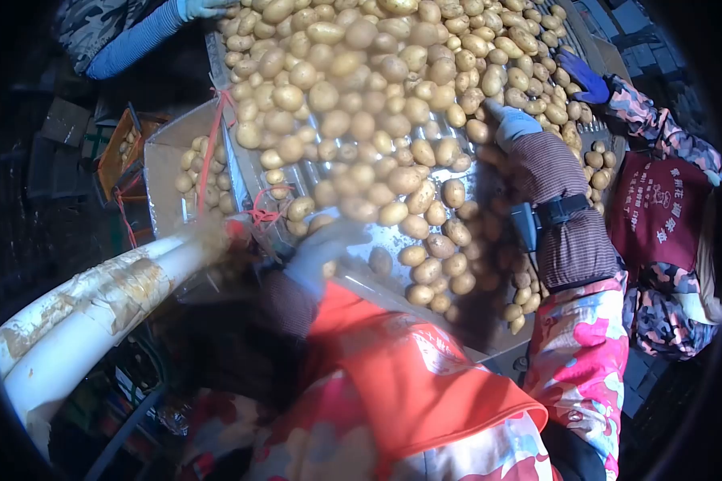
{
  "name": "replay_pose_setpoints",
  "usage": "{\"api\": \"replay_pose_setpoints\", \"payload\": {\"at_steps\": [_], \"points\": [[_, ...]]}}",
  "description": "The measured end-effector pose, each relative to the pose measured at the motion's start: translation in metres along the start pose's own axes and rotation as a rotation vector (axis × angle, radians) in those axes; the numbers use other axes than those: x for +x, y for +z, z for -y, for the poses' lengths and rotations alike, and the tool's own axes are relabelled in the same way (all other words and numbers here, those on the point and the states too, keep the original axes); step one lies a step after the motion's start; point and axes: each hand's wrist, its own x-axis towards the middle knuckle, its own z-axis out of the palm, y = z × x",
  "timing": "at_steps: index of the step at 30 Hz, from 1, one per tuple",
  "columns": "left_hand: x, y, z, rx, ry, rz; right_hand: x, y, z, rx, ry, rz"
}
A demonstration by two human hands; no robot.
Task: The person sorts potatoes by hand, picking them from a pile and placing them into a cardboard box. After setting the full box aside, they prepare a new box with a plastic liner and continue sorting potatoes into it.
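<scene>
Potatoes (361, 120) lay spread across the roller table (301, 175) filling the upper middle, within easy reach of both gloves. Right hand (512, 124) sat fingers-down on the pile at centre right, grip unclear; left hand (321, 248), lower centre, was too blurred to tell.

Potatoes (361, 120) on metal roller table (313, 172)
</scene>
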Motion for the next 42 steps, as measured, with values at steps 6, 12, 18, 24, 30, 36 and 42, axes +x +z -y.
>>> {"api": "replay_pose_setpoints", "payload": {"at_steps": [6,12,18,24,30,36,42], "points": [[0.002,-0.001,0.002,0.019,0.058,-0.040,0.057,-0.021,-0.033,-1.689,-0.829,-0.128],[0.013,0.015,-0.002,-0.033,-0.145,-0.042,-0.055,0.008,-0.062,-0.697,-0.543,-0.018],[0.016,0.045,0.039,-0.043,-0.016,0.189,-0.108,0.019,-0.111,-0.721,-0.779,0.525],[-0.004,-0.010,0.042,-0.351,-0.117,0.321,-0.002,-0.016,-0.032,-0.439,-0.743,-0.120],[-0.030,0.010,0.019,0.412,-0.017,-0.092,0.070,0.008,0.022,-1.235,-0.929,-0.375],[-0.027,0.013,0.036,0.254,0.078,-0.109,0.082,-0.017,-0.005,-0.759,-0.811,-0.261],[-0.009,0.027,0.033,-0.190,-0.092,0.100,-0.093,0.001,-0.081,-0.094,-0.518,0.185]]}}
